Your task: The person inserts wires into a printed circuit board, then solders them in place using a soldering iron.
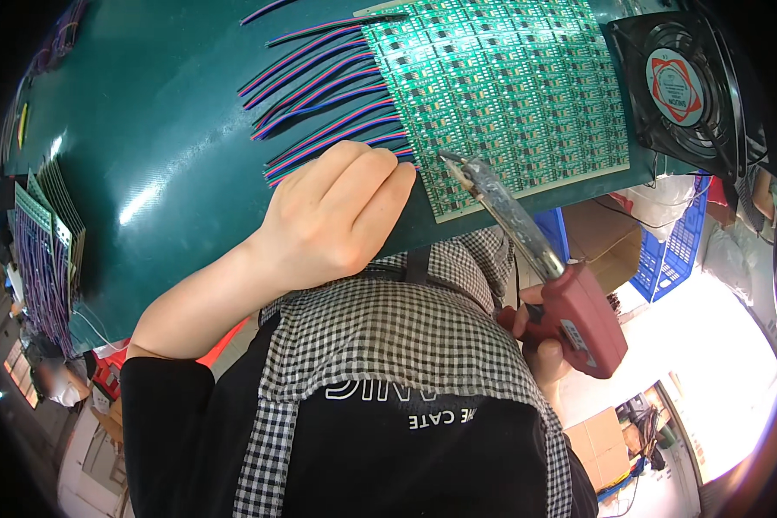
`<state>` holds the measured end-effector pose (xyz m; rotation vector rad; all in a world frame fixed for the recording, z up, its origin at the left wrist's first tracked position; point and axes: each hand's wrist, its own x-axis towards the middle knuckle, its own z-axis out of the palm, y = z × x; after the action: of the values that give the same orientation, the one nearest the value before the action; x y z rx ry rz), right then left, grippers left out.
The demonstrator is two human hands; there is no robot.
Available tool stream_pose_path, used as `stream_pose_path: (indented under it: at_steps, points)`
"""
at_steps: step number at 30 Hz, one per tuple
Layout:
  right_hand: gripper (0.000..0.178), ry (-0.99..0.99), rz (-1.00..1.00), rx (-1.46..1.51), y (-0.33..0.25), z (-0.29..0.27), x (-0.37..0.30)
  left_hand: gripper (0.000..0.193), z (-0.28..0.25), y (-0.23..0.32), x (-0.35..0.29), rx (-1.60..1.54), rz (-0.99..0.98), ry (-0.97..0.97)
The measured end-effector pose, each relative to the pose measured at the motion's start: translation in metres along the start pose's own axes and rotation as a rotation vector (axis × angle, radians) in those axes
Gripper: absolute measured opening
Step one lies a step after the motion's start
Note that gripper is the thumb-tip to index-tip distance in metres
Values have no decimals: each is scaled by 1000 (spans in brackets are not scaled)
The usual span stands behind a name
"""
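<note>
A large green panel of small circuit boards (514, 95) lies on the bench near its front edge. Several striped ribbon wires (328, 82) of black, red, blue and purple run leftward from its left edge. My left hand (341, 211) is closed in a pinch over the nearest ribbon wire, at the panel's lower left; the fingertips are largely hidden behind the knuckles. In my right hand (548, 354) is a red soldering gun (583, 324), gripped by its handle. Its metal barrel points up and left, and the tip is over the panel's lower left corner, close to my left fingers.
A black fan (678, 86) stands at the panel's right. On the far left of the green bench (164, 104) stand several board panels (47, 224) with purple wires hanging down. A blue plastic crate (673, 246) and a cardboard box (604, 242) sit below the bench's right side.
</note>
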<state>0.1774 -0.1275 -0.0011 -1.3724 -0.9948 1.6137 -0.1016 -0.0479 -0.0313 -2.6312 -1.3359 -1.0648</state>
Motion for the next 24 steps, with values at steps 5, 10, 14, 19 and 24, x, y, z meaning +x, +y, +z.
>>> stream_pose_path:
  at_steps: [5,10,14,19,24]
  points:
    - [84,31,2,-152,-1,0,1,27,0,-2,-1,-16,4,7]
    - [82,-20,-35,-297,6,-11,-1,29,0,-2,0,-15,2,12]
    - [80,20,-149,-429,21,-27,-9,30,0,-1,1,-27,-3,9]
    - [80,-33,-247,-720,22,-28,-11,29,-3,-2,1,-37,-14,-9]
    - [82,-35,-273,-653,18,-23,-6,27,-1,-1,0,-35,-8,-10]
